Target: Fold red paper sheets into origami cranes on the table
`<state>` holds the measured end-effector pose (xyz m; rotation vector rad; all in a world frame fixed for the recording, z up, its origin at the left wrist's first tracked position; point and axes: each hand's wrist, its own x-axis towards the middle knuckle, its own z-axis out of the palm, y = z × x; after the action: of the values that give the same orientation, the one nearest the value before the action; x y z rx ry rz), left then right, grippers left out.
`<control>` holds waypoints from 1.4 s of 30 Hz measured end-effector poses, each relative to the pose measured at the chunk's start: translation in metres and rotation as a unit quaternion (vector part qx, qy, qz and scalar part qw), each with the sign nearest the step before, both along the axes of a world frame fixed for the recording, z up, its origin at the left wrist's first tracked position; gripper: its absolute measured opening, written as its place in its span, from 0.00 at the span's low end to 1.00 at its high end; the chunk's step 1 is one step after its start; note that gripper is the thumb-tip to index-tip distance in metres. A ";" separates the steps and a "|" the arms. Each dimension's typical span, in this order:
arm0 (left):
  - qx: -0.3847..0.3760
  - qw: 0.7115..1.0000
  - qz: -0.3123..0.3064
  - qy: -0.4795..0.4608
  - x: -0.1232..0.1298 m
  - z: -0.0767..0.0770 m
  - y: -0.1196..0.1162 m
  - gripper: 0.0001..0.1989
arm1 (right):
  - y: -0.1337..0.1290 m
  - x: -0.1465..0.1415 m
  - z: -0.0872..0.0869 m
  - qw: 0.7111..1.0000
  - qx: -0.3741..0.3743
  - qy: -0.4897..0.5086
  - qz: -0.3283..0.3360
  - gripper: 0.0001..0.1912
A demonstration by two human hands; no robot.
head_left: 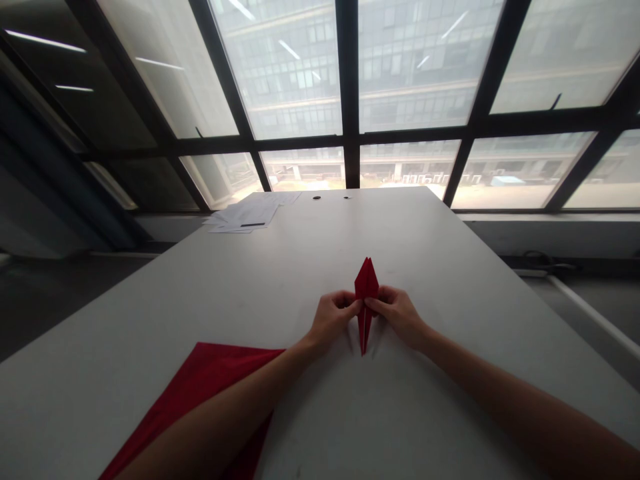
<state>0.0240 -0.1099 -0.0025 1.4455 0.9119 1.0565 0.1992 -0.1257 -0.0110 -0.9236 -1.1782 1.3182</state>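
Forearms (235,419), then folded red paper (367,280) pinched between left hand (331,317) and right hand (401,314).

The folded paper (367,279) is deep red, with a thin whitish line down its lower half. The larger sheet (203,370) is red too — darker towards the bottom. Under them the tabletop (295,267) is plain greyish white, marked by a small black spot (317,197) at its far end. The loose papers (243,212) are white with faint grey marks, and the strip (253,225) on them is black. Black window frames (351,93) cross a pale grey building (295,60) patterned in grids and bands — the curtain (57,150) is dark blue.
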 end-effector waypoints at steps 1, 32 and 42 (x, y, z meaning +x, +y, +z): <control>-0.001 1.000 -0.002 -0.001 0.000 0.000 0.000 0.14 | 0.000 0.000 0.000 1.000 0.000 0.001 0.000 0.17; 0.069 0.996 -0.006 0.052 0.005 0.006 -0.005 0.14 | 0.005 0.003 -0.006 0.996 -0.019 0.079 -0.033 0.16; 0.076 0.995 -0.001 0.071 0.006 0.002 -0.003 0.11 | 0.005 0.003 -0.007 0.997 -0.014 0.079 -0.024 0.16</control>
<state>0.0299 -0.1132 -0.0001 1.6648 0.9473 1.0504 0.2024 -0.1211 -0.0183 -0.8472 -1.0124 1.3461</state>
